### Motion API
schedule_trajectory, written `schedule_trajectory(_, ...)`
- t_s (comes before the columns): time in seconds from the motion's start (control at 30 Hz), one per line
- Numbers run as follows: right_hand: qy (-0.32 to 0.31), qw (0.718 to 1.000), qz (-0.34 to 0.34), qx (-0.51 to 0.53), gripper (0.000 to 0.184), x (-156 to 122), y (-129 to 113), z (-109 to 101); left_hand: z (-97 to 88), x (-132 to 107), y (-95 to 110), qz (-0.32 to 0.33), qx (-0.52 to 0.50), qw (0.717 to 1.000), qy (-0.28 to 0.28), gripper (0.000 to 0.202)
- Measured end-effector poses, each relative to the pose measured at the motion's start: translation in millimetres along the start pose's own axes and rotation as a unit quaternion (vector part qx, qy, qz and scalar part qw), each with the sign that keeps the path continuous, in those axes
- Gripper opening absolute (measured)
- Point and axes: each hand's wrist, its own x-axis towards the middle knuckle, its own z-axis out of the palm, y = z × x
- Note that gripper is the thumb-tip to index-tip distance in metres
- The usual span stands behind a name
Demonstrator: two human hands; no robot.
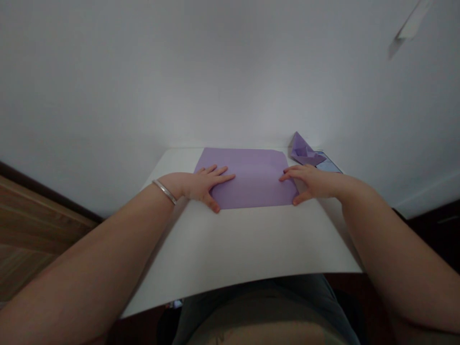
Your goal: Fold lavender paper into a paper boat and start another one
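Observation:
A sheet of purple paper (251,179) lies on the white table, its far edge close to the wall. My left hand (210,184) rests on the sheet's left side with the fingers spread and the thumb at the near left corner. At the right edge is my right hand (305,182), fingers apart, with fingertips touching the paper and the thumb by the near right corner. Beyond my right hand stands a folded purple paper boat (304,152). It sits partly over a phone-like flat object with a lit screen (327,163).
The white table (247,244) meets a pale wall (230,72) at the back. A wooden panel (32,230) is low on the left. A white piece (415,24) sticks out from the wall at the upper right. A silver bangle (165,191) circles my left wrist.

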Motion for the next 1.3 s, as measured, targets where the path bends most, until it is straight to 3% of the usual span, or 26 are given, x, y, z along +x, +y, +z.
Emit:
schedule_trajectory(0.17, 0.006, 1.000, 0.004, 0.017, 0.067, -2, 4, 0, 0.2, 0, -3, 0.019, 0.005, 1.000, 0.007, 0.110)
schedule_trajectory(0.37, 0.042, 0.999, 0.023, -0.007, 0.068, 2, -12, 1, -2.3, 4, 24, -0.052, 0.025, 0.996, 0.071, 0.107)
schedule_trajectory(0.47, 0.074, 0.997, -0.028, -0.016, 0.062, 4, -32, 0, -5.3, 4, 40, -0.012, 0.050, 0.991, 0.126, 0.094)
schedule_trajectory(0.57, 0.097, 0.993, -0.072, -0.018, 0.057, 6, -52, -4, -8.1, 4, 52, 0.088, 0.047, 0.983, 0.157, 0.077)
schedule_trajectory(0.73, 0.064, 0.984, -0.161, 0.053, 0.043, 12, -77, -8, -11.3, 3, 65, 0.159, 0.045, 0.964, 0.207, 0.048)
schedule_trajectory(0.87, 0.096, 0.984, -0.150, 0.017, 0.033, 13, -88, -11, -13.2, 1, 73, 0.166, 0.062, 0.955, 0.236, 0.036)
schedule_trajectory(1.1, 0.105, 0.985, -0.115, -0.073, 0.026, 8, -107, -15, -15.7, -2, 76, 0.162, 0.039, 0.956, 0.242, 0.046)
schedule_trajectory(1.3, 0.108, 0.981, -0.096, -0.129, 0.027, 7, -113, -15, -16.6, -2, 79, 0.159, 0.048, 0.953, 0.253, 0.041)
